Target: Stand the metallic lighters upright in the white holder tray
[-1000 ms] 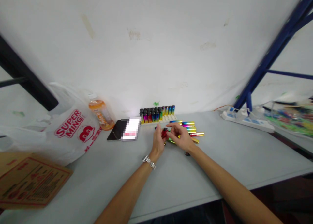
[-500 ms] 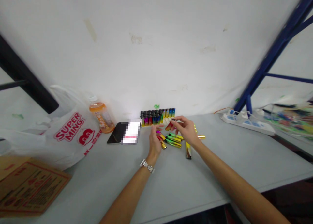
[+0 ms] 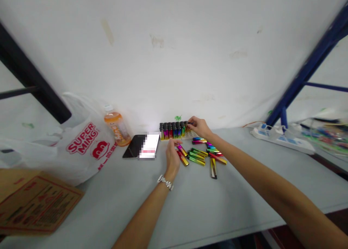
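Observation:
Shiny metallic-coloured lighters with black tops stand upright in rows in a pale tray (image 3: 192, 134) against the wall; one of the standing lighters (image 3: 174, 133) is blue-purple. At the right end of these rows, my right hand (image 3: 199, 126) pinches a lighter (image 3: 189, 126) by its black top, its lower part mostly hidden. My left hand (image 3: 172, 156) rests on the table in front of the tray, fingers apart, beside a purple-and-gold lighter (image 3: 182, 150) and a red-and-gold lighter (image 3: 183, 158). Several green-gold lighters (image 3: 197, 157) lie between my hands, and a gold lighter (image 3: 213, 168) lies closer to me.
Left of the tray lie a dark tablet or phone (image 3: 134, 146), an orange drink bottle (image 3: 117, 127), a white plastic bag (image 3: 84, 154) and a cardboard box (image 3: 40, 201). A power strip (image 3: 282, 139) sits at the right, near a blue metal frame (image 3: 296, 71).
My right hand has carried a lighter from above the loose pile to the right end of the standing rows. My left hand stays by the loose lighters. The view has shifted slightly.

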A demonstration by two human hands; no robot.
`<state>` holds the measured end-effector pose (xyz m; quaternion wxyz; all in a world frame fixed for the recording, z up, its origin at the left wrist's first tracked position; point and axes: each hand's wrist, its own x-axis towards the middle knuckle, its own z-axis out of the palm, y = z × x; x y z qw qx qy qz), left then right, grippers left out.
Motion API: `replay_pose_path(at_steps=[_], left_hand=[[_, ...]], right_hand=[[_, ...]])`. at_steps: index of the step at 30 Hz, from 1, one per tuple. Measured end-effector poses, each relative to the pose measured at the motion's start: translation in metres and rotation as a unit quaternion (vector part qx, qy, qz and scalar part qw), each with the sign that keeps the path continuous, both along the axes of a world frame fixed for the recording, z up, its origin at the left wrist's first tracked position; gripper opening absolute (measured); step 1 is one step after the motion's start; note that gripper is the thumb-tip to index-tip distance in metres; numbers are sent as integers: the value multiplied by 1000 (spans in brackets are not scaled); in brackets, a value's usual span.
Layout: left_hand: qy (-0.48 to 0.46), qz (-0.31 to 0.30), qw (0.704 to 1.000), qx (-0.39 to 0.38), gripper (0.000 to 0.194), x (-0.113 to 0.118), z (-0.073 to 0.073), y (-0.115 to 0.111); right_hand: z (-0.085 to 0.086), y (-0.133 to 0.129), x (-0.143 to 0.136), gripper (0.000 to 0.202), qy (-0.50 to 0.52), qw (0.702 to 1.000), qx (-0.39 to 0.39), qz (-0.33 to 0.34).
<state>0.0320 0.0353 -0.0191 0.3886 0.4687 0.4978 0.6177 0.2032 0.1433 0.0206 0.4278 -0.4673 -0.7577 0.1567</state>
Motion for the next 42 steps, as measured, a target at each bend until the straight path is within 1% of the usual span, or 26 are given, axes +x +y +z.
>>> replay_pose_path(at_steps=[6,10,15,18,21,24,29,35,37,39,41,42], left_hand=[[20,4,1000,11,58,0,-5,2],[24,8,1000,9,59,0,-6,3],[31,11,999,11,60,-1,-7,4],[21,9,1000,7,60,-1,-6,4],[22,11,1000,9,60,-1,-6,4],[34,13,999,13,60,-1,-6,4],[32,22,999,6,60,-1,-6,4],[46,51,998,-6,56,-3,-6,6],[53,65,997,-4,51,-5,-7,8],[63,80,995,3,44,-8,-7,10],[73,94,993,3,37,-12,-7,13],[75,103,992,0,35,-15,-7,15]], right_hand=[[-9,8,-1,10,-19,1000,11,-5],[-5,10,1,11,-31,999,9,-3],[2,16,4,14,-95,995,33,9],[4,18,4,17,-131,989,61,8],[3,16,2,21,-155,983,94,1],[-1,8,-2,29,-178,979,97,-13],[-5,-8,-6,42,-240,966,76,-57],[-7,-30,-9,57,-248,963,74,-80],[-8,-43,-13,53,-232,965,82,-94],[-11,-57,-20,40,-213,967,88,-113],[-14,-70,-28,26,-225,966,72,-107],[-15,-75,-33,22,-240,964,55,-96]])
